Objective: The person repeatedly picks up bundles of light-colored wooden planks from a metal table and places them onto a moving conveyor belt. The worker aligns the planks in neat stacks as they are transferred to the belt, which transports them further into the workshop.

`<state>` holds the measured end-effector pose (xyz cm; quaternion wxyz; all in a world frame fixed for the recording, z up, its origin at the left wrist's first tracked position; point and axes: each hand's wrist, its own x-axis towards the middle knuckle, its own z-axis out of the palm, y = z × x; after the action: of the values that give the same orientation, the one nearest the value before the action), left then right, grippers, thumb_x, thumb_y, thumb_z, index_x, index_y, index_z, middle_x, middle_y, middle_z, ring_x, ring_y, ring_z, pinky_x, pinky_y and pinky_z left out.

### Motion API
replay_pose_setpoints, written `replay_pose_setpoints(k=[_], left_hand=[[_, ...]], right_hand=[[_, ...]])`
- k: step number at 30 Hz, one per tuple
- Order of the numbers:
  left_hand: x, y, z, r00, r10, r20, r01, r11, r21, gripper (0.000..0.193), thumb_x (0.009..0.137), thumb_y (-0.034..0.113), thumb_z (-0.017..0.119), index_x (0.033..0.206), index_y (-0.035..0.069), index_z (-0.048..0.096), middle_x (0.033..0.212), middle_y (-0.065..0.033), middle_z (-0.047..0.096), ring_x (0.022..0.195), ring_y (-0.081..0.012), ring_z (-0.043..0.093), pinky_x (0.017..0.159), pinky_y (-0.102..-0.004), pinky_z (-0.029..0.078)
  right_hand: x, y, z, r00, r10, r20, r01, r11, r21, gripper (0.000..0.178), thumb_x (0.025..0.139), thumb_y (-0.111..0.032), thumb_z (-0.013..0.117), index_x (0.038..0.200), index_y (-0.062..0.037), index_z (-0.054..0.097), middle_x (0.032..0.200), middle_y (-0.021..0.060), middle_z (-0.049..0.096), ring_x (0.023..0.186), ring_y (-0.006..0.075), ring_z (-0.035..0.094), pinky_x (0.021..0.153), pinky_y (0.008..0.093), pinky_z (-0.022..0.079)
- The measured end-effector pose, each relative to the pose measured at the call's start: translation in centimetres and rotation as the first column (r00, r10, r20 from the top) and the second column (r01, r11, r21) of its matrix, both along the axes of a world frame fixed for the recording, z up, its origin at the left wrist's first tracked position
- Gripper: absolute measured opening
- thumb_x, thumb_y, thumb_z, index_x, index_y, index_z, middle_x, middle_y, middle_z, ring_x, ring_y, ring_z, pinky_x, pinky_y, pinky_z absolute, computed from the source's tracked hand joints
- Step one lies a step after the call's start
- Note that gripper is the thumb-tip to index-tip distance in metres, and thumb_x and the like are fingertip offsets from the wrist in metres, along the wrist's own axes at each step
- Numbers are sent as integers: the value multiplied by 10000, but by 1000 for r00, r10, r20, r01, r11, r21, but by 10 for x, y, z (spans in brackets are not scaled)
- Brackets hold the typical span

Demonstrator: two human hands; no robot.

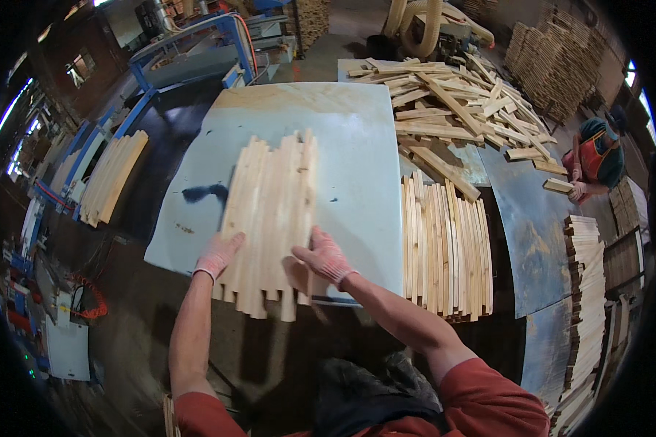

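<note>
A row of pale wooden strips, laid side by side with uneven ends, lies over the light blue-grey tabletop. Its near ends jut past the table's front edge. My left hand, in a pinkish knit glove, grips the row's left side near the front. On the opposite side my right hand, gloved alike, presses against the row with its thumb toward the top. The fingers under or behind the strips are partly hidden, and the strips look slightly blurred.
More strips stand in a row right of the table. Behind them lies a jumbled wood heap. Another strip row rests on the blue-framed machine at left. A co-worker holds a wood piece at far right.
</note>
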<state>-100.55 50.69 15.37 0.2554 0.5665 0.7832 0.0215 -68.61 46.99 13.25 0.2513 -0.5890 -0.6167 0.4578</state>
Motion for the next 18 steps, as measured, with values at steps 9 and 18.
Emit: replay_pose_setpoints(k=[9, 18], left_hand=[[-44, 50, -12, 859, 250, -447, -135, 952, 274, 905, 1026, 718, 411, 1676, 99, 298, 1676, -282, 342, 1543, -443, 339, 1240, -556, 290], [23, 50, 13, 948, 142, -284, -10, 908, 418, 782, 1098, 576, 404, 1686, 78, 274, 1724, -250, 273, 1600, -385, 251, 1303, -507, 191]], right_hand=[[-92, 58, -20, 860, 206, -466, -206, 977, 53, 745, 1000, -428, 668, 1513, 38, 394, 1404, 303, 632, 1302, 375, 627, 1108, 435, 463], [58, -75, -20, 699, 484, -527, -614, 784, -95, 700, 1042, -428, 653, 1606, -68, 446, 1478, 128, 630, 1329, 227, 568, 1128, 399, 435]])
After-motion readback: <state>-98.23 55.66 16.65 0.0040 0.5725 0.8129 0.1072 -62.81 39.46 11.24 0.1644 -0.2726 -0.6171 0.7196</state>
